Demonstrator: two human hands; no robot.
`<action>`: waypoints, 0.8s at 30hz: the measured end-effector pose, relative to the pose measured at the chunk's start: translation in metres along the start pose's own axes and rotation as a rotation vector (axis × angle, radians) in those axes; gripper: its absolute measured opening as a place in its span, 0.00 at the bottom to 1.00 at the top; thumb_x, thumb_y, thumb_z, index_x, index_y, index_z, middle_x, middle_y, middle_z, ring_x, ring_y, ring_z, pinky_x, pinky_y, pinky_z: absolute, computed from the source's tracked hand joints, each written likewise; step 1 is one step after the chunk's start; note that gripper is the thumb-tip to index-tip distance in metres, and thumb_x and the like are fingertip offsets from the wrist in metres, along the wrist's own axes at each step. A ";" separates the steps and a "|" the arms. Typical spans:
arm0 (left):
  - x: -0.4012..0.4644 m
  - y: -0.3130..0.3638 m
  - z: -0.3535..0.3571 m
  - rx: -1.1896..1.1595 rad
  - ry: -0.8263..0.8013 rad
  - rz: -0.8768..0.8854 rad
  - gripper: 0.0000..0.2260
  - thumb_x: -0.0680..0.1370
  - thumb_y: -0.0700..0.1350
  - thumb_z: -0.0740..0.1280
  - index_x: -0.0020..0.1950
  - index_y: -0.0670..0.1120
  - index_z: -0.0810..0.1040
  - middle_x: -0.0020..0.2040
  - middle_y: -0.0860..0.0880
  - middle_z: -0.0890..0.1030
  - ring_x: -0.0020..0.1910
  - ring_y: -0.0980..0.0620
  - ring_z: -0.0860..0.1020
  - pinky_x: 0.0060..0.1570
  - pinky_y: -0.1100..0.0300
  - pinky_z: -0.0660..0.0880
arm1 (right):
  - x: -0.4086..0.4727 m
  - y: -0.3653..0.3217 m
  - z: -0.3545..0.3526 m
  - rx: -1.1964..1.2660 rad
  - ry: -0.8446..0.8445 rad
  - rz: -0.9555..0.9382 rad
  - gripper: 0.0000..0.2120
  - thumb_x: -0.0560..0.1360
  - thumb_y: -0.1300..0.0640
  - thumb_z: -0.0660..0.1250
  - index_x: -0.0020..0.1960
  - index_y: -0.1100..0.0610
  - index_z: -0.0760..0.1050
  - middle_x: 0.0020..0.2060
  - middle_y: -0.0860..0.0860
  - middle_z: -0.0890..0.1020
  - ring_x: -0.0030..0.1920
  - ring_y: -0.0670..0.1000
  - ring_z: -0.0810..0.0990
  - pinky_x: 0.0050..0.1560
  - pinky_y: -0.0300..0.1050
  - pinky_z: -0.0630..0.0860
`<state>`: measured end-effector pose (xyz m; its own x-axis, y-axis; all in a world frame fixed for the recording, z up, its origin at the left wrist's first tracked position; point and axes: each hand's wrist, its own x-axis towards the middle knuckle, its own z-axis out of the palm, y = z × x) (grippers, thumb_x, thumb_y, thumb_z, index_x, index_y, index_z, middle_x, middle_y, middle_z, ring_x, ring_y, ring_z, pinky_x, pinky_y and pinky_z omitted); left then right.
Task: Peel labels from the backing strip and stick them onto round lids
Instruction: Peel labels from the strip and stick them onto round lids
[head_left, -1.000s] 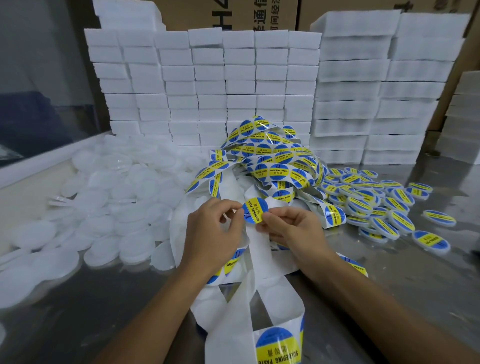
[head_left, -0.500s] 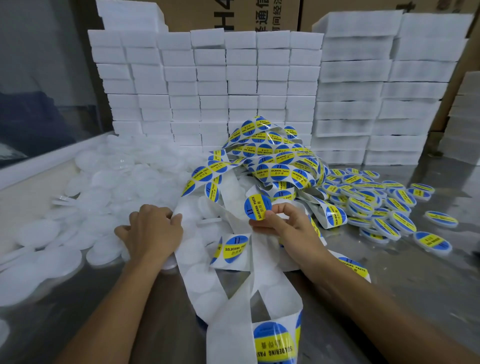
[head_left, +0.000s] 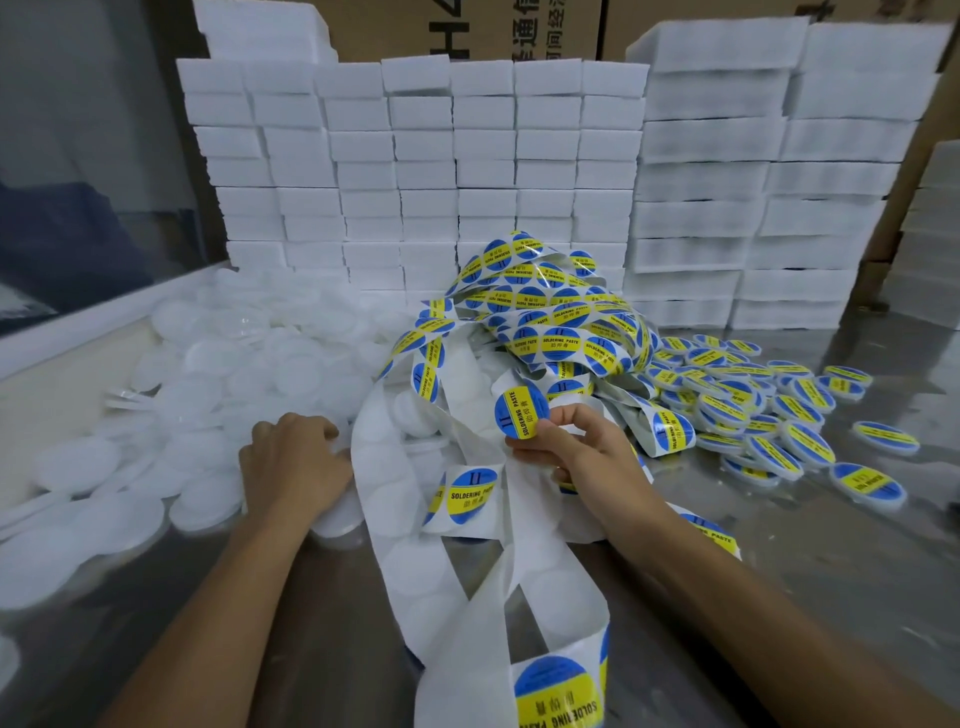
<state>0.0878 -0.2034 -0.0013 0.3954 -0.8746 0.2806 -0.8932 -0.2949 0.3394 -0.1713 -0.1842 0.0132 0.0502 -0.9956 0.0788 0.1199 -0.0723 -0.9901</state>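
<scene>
My right hand (head_left: 582, 457) pinches one peeled label (head_left: 522, 413) by its lower edge, and the label stands upright, its print running from bottom to top. My left hand (head_left: 293, 462) lies at about nine o'clock from it, fingers curled down over the white lids (head_left: 208, 374); I think it grips one lid, but the palm hides it, so I cannot tell. The used backing strip (head_left: 395, 499) hangs between both hands. The label must travel left, and the left hand is nearer to the lids.
</scene>
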 end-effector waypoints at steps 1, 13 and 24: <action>0.000 0.000 0.000 -0.018 0.043 -0.004 0.11 0.76 0.51 0.67 0.56 0.51 0.82 0.57 0.45 0.79 0.59 0.39 0.71 0.55 0.50 0.66 | 0.000 0.000 0.000 0.001 -0.001 0.004 0.03 0.81 0.61 0.64 0.49 0.61 0.73 0.47 0.57 0.87 0.41 0.45 0.86 0.33 0.29 0.73; -0.004 0.003 -0.001 0.121 0.131 -0.032 0.10 0.73 0.39 0.63 0.38 0.52 0.79 0.34 0.52 0.75 0.43 0.49 0.70 0.52 0.50 0.59 | 0.002 0.002 -0.002 -0.095 -0.019 0.022 0.04 0.81 0.58 0.64 0.48 0.57 0.73 0.44 0.51 0.88 0.47 0.48 0.86 0.44 0.40 0.72; -0.007 0.020 -0.020 -0.197 0.822 0.122 0.09 0.75 0.33 0.65 0.50 0.46 0.77 0.39 0.45 0.79 0.42 0.44 0.69 0.46 0.49 0.61 | 0.002 0.002 -0.002 -0.068 -0.051 -0.006 0.04 0.81 0.59 0.64 0.51 0.59 0.74 0.46 0.54 0.87 0.49 0.54 0.86 0.44 0.42 0.76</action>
<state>0.0708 -0.1955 0.0212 0.3967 -0.3160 0.8618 -0.9162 -0.0782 0.3930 -0.1729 -0.1861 0.0113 0.1006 -0.9909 0.0889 0.0528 -0.0840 -0.9951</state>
